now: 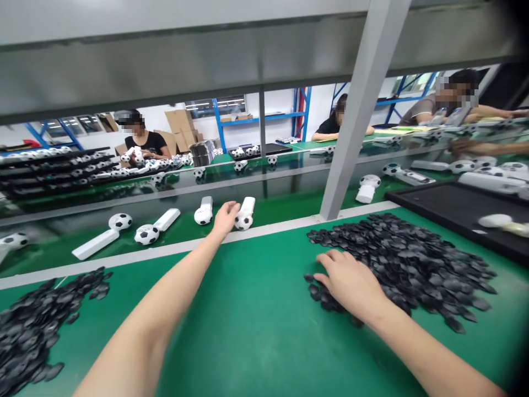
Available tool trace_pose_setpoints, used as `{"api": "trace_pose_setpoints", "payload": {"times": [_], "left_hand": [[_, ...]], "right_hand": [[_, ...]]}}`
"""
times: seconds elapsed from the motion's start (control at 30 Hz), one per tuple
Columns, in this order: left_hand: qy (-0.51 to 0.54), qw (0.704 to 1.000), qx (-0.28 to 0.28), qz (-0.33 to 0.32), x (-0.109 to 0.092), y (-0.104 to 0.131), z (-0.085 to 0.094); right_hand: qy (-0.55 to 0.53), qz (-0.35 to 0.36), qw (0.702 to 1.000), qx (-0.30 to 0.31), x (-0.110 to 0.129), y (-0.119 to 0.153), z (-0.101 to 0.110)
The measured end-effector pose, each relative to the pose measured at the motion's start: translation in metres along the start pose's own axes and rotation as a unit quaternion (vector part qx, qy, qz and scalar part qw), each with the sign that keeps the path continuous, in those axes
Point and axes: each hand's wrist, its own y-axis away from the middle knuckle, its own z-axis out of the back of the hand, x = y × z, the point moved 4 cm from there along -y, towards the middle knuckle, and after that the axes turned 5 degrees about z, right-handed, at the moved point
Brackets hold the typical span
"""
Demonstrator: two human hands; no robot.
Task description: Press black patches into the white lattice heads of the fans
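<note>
My left hand (225, 220) reaches over the grey rail to a white-handled piece with a soccer-ball head (245, 214). Its fingers are bent against the left side of that piece and appear to grip it; part of the contact is hidden. Over the left edge of a heap of small flat black pieces (409, 259) is my right hand (351, 281). Its thumb and fingers are apart, with no held piece visible. Similar soccer-ball pieces lie on the green belt, one (204, 210) just left of my left hand and another (147, 234) farther left.
A second black heap (37, 325) lies at the left of the green table (248, 325). A slanting grey post (359, 110) rises from the rail (285, 223) between my hands. A black tray (450, 207) is at right. Co-workers sit beyond the belt.
</note>
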Motion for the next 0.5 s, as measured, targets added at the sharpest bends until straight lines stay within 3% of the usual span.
{"api": "trace_pose_setpoints", "payload": {"times": [0.13,0.23,0.4,0.5], "left_hand": [[-0.131,0.991,-0.022,0.031,0.026,-0.033,0.019],[-0.216,0.975,0.015,0.051,0.046,-0.037,0.027],[-0.290,0.954,0.072,0.030,0.045,-0.022,0.039],[-0.309,0.945,0.106,0.010,0.029,0.009,0.054]], "right_hand": [[0.021,-0.019,0.996,0.082,-0.004,0.001,0.001],[0.015,-0.011,0.995,0.099,-0.003,0.000,0.004],[0.001,-0.018,0.995,0.097,-0.004,-0.001,0.004],[0.002,-0.008,0.997,0.081,-0.002,0.002,0.002]]}}
